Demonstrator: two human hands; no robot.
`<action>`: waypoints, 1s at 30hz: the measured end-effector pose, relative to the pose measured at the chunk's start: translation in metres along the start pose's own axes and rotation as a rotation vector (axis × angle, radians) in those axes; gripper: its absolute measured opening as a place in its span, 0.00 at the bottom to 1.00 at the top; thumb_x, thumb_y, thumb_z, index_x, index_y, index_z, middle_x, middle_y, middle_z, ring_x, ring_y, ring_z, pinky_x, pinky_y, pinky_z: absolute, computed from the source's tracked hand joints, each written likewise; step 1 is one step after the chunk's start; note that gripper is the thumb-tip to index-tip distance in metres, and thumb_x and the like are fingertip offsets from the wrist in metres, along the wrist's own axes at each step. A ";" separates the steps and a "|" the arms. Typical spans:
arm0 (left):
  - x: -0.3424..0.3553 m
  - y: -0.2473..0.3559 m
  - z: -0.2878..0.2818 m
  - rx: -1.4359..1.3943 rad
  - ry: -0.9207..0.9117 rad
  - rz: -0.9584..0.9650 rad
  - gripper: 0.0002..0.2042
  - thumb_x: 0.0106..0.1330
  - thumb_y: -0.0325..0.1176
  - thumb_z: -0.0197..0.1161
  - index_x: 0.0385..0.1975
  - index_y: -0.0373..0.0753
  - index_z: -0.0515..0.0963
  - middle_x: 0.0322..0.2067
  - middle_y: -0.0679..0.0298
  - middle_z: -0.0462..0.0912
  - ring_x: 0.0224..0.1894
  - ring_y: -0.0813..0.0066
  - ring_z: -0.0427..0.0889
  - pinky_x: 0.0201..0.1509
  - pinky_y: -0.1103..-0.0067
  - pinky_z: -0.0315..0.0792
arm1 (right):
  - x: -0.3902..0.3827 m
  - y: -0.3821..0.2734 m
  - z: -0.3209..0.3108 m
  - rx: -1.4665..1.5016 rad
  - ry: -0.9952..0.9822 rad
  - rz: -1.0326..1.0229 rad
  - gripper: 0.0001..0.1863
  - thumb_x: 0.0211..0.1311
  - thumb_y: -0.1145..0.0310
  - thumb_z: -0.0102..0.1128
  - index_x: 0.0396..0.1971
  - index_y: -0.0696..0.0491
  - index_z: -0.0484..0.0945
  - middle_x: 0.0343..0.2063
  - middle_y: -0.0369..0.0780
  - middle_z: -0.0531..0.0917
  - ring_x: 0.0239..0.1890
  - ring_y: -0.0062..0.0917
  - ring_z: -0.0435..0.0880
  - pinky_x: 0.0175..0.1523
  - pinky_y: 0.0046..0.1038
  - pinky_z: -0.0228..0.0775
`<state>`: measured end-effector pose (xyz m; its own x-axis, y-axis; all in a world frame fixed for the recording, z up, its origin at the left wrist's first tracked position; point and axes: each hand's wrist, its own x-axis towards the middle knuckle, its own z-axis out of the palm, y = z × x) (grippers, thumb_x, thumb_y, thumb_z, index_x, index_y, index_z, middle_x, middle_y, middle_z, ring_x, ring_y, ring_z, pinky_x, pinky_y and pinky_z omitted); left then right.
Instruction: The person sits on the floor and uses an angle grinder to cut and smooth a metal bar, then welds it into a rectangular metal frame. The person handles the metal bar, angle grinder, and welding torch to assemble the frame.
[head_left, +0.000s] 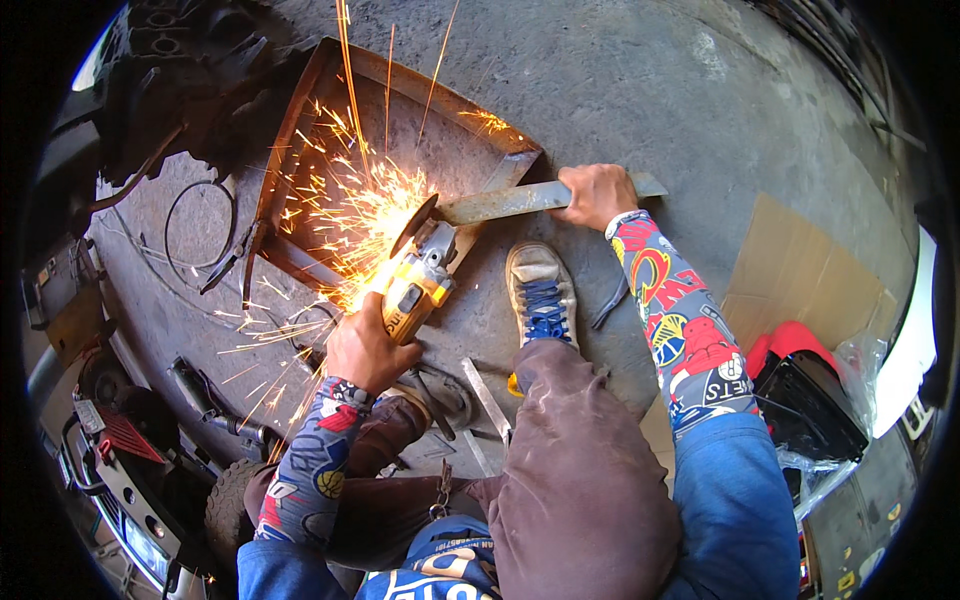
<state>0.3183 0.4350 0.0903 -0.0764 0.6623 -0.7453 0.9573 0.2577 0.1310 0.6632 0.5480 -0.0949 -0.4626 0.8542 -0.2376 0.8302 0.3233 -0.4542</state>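
My left hand (362, 345) is closed around the body of a yellow angle grinder (408, 300), whose dark disc (413, 222) meets a flat steel bar (510, 203) and throws a dense spray of sparks. My right hand (595, 197) grips that bar toward its right end. Behind and below the bar lies a rusty angle-iron frame (450, 110) on the concrete floor, its near-right side under the bar. The exact contact point is hidden in the glare and sparks.
My shoe (540, 295) stands beside the frame. Cables (200, 190) and dark machinery (150, 60) lie to the left, with a tire (230, 500) lower down. A cardboard sheet (790, 260), a red-and-black item (805, 390) and loose metal strips (485, 400) are nearby.
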 end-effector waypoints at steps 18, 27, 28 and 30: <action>0.000 -0.004 0.001 0.006 -0.035 -0.024 0.31 0.49 0.43 0.74 0.52 0.38 0.74 0.37 0.42 0.87 0.41 0.41 0.87 0.47 0.55 0.81 | 0.002 -0.001 -0.003 -0.027 -0.089 0.035 0.18 0.46 0.51 0.77 0.29 0.48 0.83 0.30 0.44 0.88 0.36 0.42 0.90 0.42 0.44 0.82; 0.001 0.003 -0.004 -0.029 -0.002 0.003 0.31 0.49 0.43 0.74 0.53 0.38 0.74 0.35 0.42 0.87 0.39 0.41 0.87 0.46 0.55 0.81 | 0.001 -0.001 -0.003 -0.025 -0.095 0.026 0.18 0.48 0.50 0.77 0.29 0.48 0.83 0.30 0.43 0.88 0.36 0.42 0.90 0.42 0.44 0.81; 0.001 0.004 -0.004 -0.021 -0.012 -0.008 0.31 0.49 0.43 0.74 0.53 0.38 0.74 0.35 0.42 0.87 0.39 0.41 0.87 0.46 0.55 0.81 | 0.001 -0.001 -0.004 -0.019 -0.083 0.017 0.18 0.48 0.50 0.77 0.29 0.48 0.83 0.30 0.43 0.88 0.36 0.42 0.90 0.42 0.44 0.81; 0.001 0.006 -0.005 -0.001 0.000 -0.009 0.31 0.49 0.43 0.73 0.53 0.38 0.75 0.35 0.42 0.87 0.39 0.41 0.87 0.45 0.54 0.81 | 0.001 -0.002 -0.005 -0.020 -0.088 0.023 0.19 0.48 0.49 0.77 0.29 0.48 0.83 0.30 0.43 0.88 0.36 0.42 0.90 0.43 0.44 0.81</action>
<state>0.3225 0.4410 0.0939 -0.0853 0.6596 -0.7468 0.9564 0.2644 0.1243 0.6624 0.5504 -0.0897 -0.4681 0.8225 -0.3231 0.8468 0.3129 -0.4302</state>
